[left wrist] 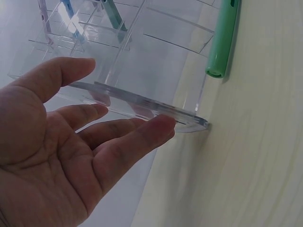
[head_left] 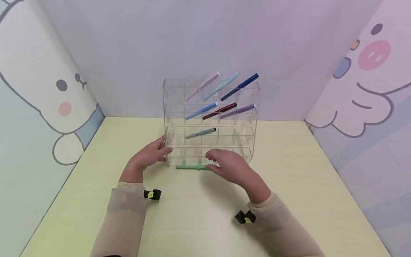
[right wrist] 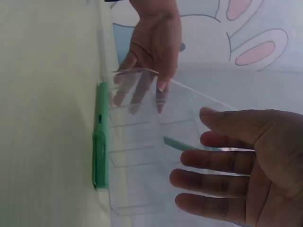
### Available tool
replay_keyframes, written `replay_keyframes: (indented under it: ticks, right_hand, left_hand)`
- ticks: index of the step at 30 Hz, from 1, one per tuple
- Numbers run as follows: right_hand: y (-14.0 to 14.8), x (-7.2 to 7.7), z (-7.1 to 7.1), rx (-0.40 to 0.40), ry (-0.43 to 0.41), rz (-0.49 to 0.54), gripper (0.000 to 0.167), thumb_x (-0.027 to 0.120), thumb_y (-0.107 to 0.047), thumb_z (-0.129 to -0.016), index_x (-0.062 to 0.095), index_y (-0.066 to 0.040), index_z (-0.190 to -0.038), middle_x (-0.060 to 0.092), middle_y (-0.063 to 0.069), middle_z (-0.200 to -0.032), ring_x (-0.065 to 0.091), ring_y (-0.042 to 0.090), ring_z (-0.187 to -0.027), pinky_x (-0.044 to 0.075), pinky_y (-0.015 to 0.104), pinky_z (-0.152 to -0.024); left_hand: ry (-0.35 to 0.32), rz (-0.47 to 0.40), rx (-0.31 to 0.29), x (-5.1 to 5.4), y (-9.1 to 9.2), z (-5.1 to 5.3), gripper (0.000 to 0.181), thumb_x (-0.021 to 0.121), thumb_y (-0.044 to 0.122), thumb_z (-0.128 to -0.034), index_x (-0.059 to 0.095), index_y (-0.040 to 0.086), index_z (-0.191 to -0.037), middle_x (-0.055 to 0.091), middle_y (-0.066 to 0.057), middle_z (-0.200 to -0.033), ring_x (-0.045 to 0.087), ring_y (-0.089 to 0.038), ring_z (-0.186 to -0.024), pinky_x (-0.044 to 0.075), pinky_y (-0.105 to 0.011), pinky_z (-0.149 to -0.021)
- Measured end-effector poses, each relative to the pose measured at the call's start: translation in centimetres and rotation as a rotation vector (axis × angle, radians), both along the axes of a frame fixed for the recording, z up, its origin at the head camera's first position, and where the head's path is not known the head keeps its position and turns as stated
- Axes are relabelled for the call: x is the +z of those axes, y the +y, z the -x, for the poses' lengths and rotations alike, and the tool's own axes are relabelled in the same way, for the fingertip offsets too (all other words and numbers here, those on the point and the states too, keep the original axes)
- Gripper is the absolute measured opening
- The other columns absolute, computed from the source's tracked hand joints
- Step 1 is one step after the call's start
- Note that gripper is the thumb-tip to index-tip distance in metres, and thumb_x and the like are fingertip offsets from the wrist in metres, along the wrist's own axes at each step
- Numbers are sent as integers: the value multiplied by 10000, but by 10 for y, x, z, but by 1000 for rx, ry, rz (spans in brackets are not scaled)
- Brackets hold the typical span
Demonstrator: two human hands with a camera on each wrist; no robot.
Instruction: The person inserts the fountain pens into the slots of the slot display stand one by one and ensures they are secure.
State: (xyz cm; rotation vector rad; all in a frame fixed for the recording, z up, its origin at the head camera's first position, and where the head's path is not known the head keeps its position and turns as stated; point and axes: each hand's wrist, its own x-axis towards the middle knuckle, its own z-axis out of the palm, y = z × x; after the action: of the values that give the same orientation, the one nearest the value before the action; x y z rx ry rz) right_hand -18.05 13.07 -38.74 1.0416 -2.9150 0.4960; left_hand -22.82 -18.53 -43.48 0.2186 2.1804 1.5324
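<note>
A clear acrylic rack (head_left: 174, 93) with several tiers stands on the table. My left hand (head_left: 147, 156) is at its left side, fingertips touching the side panel, fingers fairly straight and thumb apart (left wrist: 71, 142). Flat on the table along the rack's front base lies a capped green pen (head_left: 189, 167). Over its right end, in the head view, hovers my right hand (head_left: 232, 166). The right wrist view shows that hand's fingers (right wrist: 213, 184) extended and holding nothing, apart from the green pen (right wrist: 101, 142).
Slanted pens fill some slots: pink (head_left: 203, 86), light blue (head_left: 221, 86) and navy (head_left: 240, 87) on top; blue (head_left: 201, 111), dark red (head_left: 219, 111) and purple (head_left: 238, 111) below; one grey-green (head_left: 201, 133) in the third tier. Cartoon-printed walls enclose the pale yellow table (head_left: 186, 221).
</note>
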Motion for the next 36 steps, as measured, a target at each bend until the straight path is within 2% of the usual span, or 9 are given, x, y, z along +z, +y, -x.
replay_keyframes:
  ticks: [2, 5, 9, 13, 17, 21, 25, 31, 36]
  right_hand:
    - [-7, -7, -2, 18, 21, -71, 303, 652, -379, -944, 645, -182, -1174, 697, -31, -1089, 660, 118, -913, 555, 315, -723]
    - [-13, -18, -1, 35, 42, -117, 289, 669, -370, -933, 660, -183, -1154, 700, -35, -1039, 640, 106, -844, 523, 285, -631]
    - [-18, -29, 2, 31, 59, -180, 281, 672, -367, -931, 664, -184, -1143, 696, -44, -992, 629, 105, -817, 502, 270, -593]
    - [-22, -33, 0, 22, 47, -279, 304, 686, -370, -918, 650, -175, -1149, 679, -46, -972, 634, 134, -811, 494, 286, -562]
    - [-24, -36, -4, 27, 79, -357, 272, 707, -350, -900, 652, -152, -1079, 658, -32, -918, 620, 162, -779, 481, 300, -536]
    - [-26, -40, -5, 24, 118, -405, 197, 713, -311, -897, 657, -150, -997, 635, -25, -862, 607, 158, -737, 477, 300, -522]
    - [-27, -43, -6, 3, 86, -432, 134, 701, -274, -900, 648, -154, -929, 601, -20, -783, 569, 146, -654, 439, 300, -475]
    - [-26, -47, -6, -35, 10, -464, 154, 665, -273, -915, 607, -150, -842, 548, -17, -721, 505, 135, -596, 424, 319, -476]
    - [-22, -43, -5, -37, -27, -435, 153, 618, -228, -938, 572, -132, -828, 530, -8, -693, 470, 142, -579, 405, 326, -474]
  left_hand:
    - [8, -3, 1, 0, 0, 0, 758, 531, 324, -1018, 35, 309, -1591, 279, -125, -1602, 426, -326, -1385, 475, -490, -1039]
    - [12, -1, 3, 0, 0, 0, 761, 533, 325, -1017, 37, 296, -1593, 283, -129, -1599, 423, -325, -1387, 491, -469, -1025]
    - [9, 2, 4, 0, 1, 1, 749, 532, 326, -1018, 49, 315, -1590, 281, -113, -1603, 427, -317, -1386, 490, -473, -1026]
    - [12, 8, 4, 0, 1, 1, 756, 540, 356, -1011, 56, 316, -1590, 276, -102, -1607, 424, -315, -1389, 493, -475, -1021]
    - [19, 8, 0, 0, 0, 1, 796, 560, 409, -993, 52, 294, -1594, 274, -104, -1608, 433, -316, -1383, 495, -475, -1019]
    - [15, 3, -4, 1, 1, 0, 774, 549, 378, -1004, 48, 311, -1591, 266, -102, -1611, 419, -314, -1393, 492, -476, -1022]
    - [12, -2, 1, 0, 1, 0, 747, 534, 330, -1017, 51, 334, -1586, 290, -110, -1600, 418, -312, -1392, 495, -471, -1020]
    - [8, -12, 0, 0, 1, 0, 748, 534, 315, -1018, 49, 328, -1587, 331, -133, -1577, 423, -311, -1387, 495, -465, -1021]
    - [6, -12, 5, 1, 1, 0, 754, 551, 331, -1008, 64, 344, -1584, 343, -125, -1571, 429, -303, -1381, 494, -467, -1021]
